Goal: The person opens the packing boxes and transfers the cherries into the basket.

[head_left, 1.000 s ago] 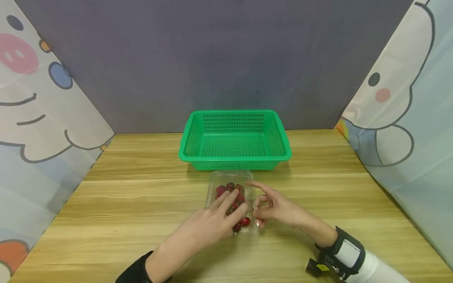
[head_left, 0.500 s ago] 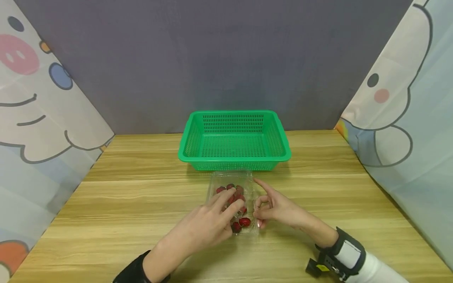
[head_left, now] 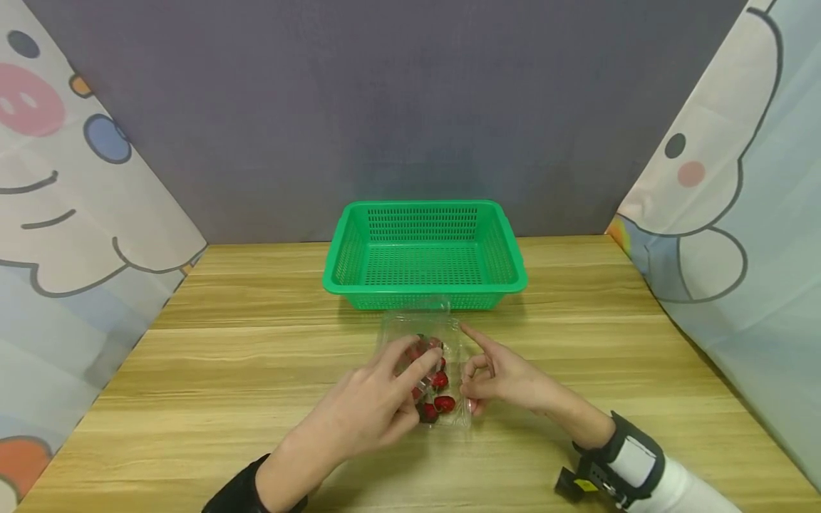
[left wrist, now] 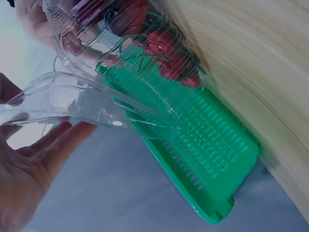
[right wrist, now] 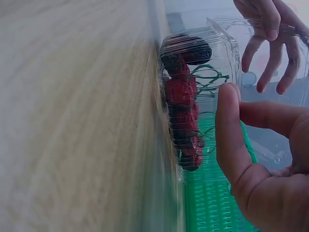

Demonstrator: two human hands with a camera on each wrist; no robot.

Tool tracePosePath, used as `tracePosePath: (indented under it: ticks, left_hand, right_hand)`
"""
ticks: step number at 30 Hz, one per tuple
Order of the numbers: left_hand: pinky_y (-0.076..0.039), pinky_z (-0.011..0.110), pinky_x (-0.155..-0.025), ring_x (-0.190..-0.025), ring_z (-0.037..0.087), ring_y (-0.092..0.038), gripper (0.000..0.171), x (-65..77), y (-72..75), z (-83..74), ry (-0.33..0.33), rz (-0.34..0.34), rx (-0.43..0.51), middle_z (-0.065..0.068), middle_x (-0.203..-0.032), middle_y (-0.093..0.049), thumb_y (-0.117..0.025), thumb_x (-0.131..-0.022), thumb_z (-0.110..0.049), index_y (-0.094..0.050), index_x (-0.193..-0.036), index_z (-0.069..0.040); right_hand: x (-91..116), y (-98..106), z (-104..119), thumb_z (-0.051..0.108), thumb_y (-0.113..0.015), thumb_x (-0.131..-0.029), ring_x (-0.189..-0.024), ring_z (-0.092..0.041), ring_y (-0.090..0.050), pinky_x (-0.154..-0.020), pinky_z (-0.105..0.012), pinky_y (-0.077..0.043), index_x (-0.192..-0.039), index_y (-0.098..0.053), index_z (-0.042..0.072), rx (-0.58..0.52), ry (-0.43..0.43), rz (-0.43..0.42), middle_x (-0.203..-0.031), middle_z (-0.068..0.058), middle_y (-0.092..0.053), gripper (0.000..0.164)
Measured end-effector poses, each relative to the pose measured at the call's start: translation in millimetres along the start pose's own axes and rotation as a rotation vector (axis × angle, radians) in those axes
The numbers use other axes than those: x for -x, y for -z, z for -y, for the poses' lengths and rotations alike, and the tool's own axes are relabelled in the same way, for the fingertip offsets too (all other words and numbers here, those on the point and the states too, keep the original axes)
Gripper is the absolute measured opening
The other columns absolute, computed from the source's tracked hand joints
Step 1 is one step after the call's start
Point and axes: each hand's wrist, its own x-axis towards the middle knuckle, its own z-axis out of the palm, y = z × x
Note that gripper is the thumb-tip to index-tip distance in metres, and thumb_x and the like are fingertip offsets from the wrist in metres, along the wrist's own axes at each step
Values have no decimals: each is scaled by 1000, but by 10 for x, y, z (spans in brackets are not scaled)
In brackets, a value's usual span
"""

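A clear plastic box [head_left: 457, 413] lies on the table with several red cherries [head_left: 444, 404] inside; their thin green stems show in the right wrist view. My left hand [head_left: 368, 406] reaches over the box. Between its thumb and fingers it holds the raised clear lid [left wrist: 82, 99], which slants up from the far side of the box. At the box's right edge, my right hand [head_left: 503, 377] pinches the rim with thumb and curled fingers, its index finger pointing forward. In the right wrist view the thumb [right wrist: 229, 130] lies against the clear wall.
Right behind the box stands a green perforated basket [head_left: 423, 288] with nothing in it. A dark grey wall [head_left: 410, 107] rises beyond the wooden table [head_left: 256, 356]. Cartoon-printed curtains [head_left: 725, 164] flank both sides.
My left hand has shifted slightly left and toward me, and the lid has lifted, its edge now showing before the basket. My right hand has stayed at the box's right rim.
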Motion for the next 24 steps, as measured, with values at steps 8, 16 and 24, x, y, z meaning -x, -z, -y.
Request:
tracePosePath:
  ticks: [8, 16, 24]
  left_hand:
    - [-47, 17, -50, -80, 17, -59, 79, 12, 82, -42, 108, 17, 35, 20, -139, -49, -72, -76, -11, -45, -150, -12]
    - [-59, 33, -69, -89, 15, -64, 71, 18, 139, -66, 206, 33, 96, 17, -144, -42, -75, -93, -47, -44, -147, -13]
    - [-58, 33, -72, -81, 9, -62, 60, 4, 193, -96, 303, -4, 158, 13, -141, -45, -63, -101, -50, -46, -144, -11]
  right_hand:
    - [5, 5, 20, -8, -69, -92, -75, -31, -72, -69, -47, -62, -164, 4, 6, 7, -27, -40, -96, -21, -62, 104]
    - [4, 8, 26, -9, -68, -92, -81, -27, -70, -72, -45, -62, -164, -4, 2, 9, -28, -78, -102, -24, -60, 97]
    - [17, 17, 27, -8, -68, -92, -82, -27, -69, -73, -43, -62, -163, -6, 0, 16, -27, -67, -107, -30, -57, 95]
